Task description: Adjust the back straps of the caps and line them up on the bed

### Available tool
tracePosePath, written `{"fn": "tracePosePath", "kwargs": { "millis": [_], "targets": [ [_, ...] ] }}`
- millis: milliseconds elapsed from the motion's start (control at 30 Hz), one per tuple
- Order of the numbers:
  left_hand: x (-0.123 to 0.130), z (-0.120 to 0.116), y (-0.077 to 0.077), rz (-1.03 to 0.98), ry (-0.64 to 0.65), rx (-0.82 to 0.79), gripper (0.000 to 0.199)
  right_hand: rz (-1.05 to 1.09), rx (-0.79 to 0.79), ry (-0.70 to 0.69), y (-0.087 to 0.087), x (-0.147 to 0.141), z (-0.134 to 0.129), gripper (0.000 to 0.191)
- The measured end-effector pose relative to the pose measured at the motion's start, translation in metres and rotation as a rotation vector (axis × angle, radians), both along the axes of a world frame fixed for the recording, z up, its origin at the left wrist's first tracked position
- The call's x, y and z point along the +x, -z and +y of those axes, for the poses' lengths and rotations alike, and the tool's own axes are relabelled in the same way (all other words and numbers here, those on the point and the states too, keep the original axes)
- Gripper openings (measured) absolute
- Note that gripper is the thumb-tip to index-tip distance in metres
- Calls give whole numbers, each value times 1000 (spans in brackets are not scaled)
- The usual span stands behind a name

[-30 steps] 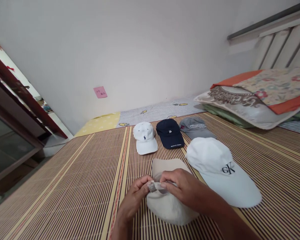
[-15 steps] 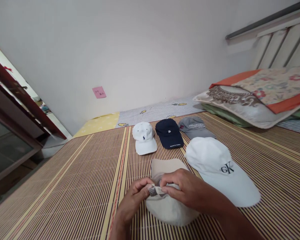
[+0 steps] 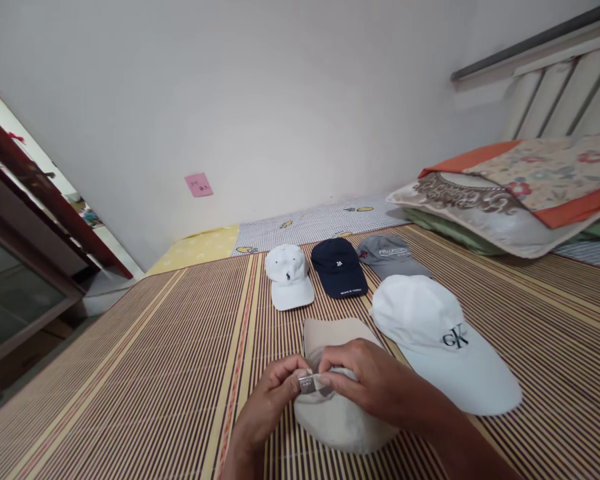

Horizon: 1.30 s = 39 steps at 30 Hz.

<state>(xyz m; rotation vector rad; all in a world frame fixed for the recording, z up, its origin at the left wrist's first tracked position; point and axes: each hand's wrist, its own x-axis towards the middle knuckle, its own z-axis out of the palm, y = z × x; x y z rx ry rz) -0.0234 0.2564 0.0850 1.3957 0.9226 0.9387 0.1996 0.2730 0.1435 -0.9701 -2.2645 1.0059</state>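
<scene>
A beige cap [image 3: 345, 423] lies upside down in front of me, its brim pointing away. At its rear strap, my left hand [image 3: 267, 403] pinches the end with a silver metal buckle [image 3: 307, 383]. My right hand [image 3: 373, 380] is closed on the same strap, just right of the buckle, thumb and forefinger pressed together. Part of the cap's inside is hidden behind my fingers. To the right rests a large white cap [image 3: 415, 307] with black CK lettering. Behind are a small white cap [image 3: 286, 267], a navy cap [image 3: 334, 263] and a grey cap [image 3: 387, 253].
All the caps lie on a striped bamboo mat [image 3: 145, 373] over a bed. Pillows [image 3: 480, 207] are stacked at the right, below a radiator [image 3: 565, 87]. A white wall with a pink note [image 3: 199, 185] rises behind. A glass-fronted cabinet [image 3: 20, 293] stands at the left.
The buckle has tilted so its face shows more plainly, and my right fingertips sit slightly nearer to it. The beige cap has shifted a little to the right; the other caps stay put.
</scene>
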Motion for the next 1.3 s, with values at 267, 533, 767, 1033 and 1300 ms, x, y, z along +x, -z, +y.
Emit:
{"fn": "tracePosePath", "kwargs": {
  "millis": [267, 533, 767, 1033, 1300],
  "targets": [
    [3, 1, 4, -35, -3, -46, 37, 34, -52, 43, 8, -6, -1, 20],
    [-3, -1, 8, -121, 30, -80, 32, -6, -119, 45, -2, 23, 8, 12],
    [-2, 0, 6, -90, 33, -59, 33, 45, -160, -2, 1, 17, 7, 16],
    [1, -1, 5, -75, -11, -77, 28, 108, -188, -45, 11, 9, 6, 16],
    [0, 1, 6, -12, -20, -44, 30, 94, -164, 30, 1, 26, 11, 15]
  ]
}}
